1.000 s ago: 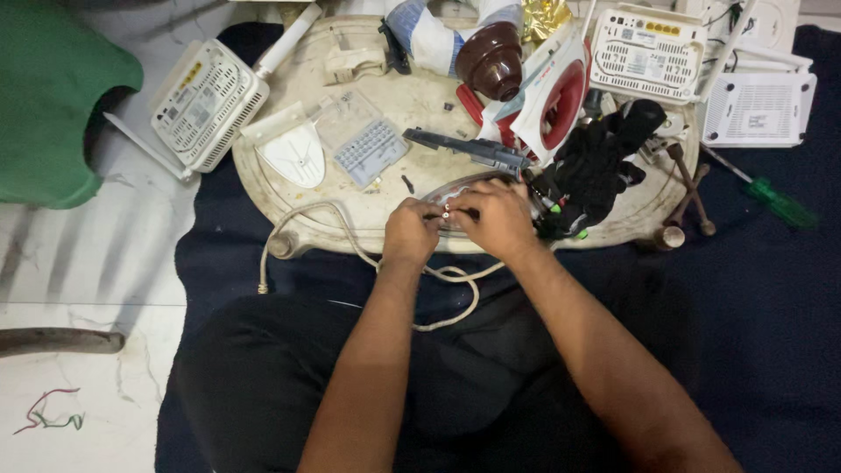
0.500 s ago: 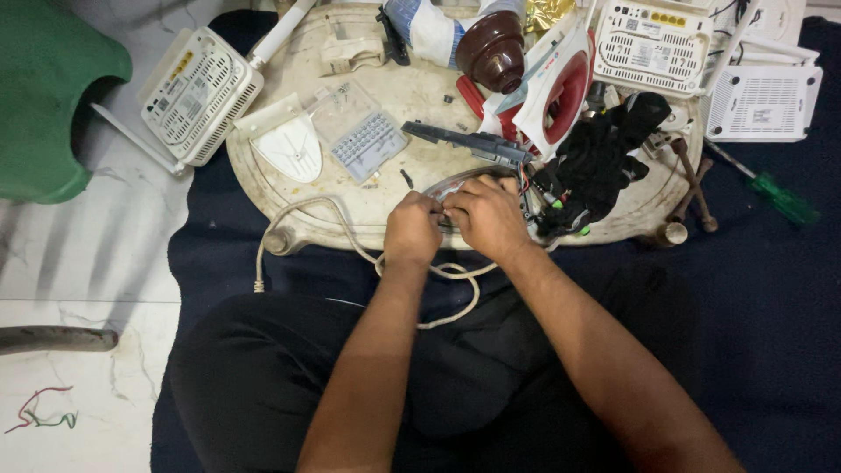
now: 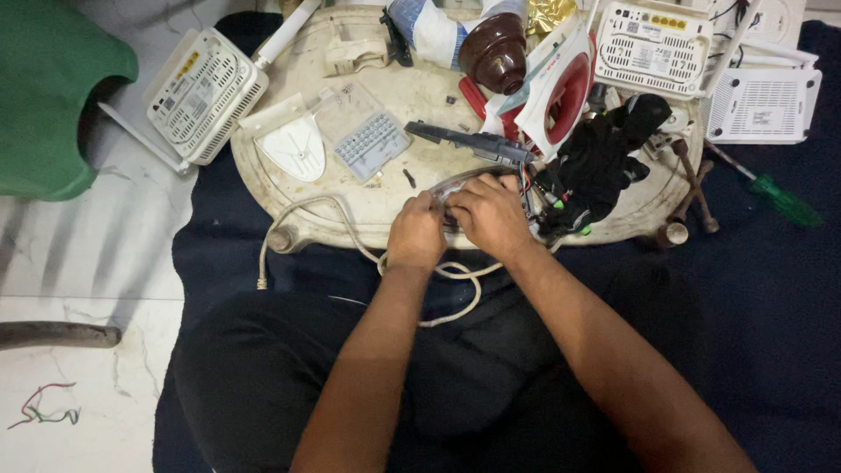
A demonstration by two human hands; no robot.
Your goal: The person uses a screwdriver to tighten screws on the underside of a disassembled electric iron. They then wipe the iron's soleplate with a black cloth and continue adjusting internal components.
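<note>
Gripping a small grey part between them at frame centre, your left hand and right hand close on it, largely hiding it. A white cable loops lower left; black cloth crowds the right.

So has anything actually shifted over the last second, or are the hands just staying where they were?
Very little. Both hands stay together at the near edge of the cream tray, the left hand and the right hand still closed on the same small grey part with the cream cable trailing from it. Only the fingers shift slightly. The dark tool, the black cloth and the white boxes have not moved.
</note>
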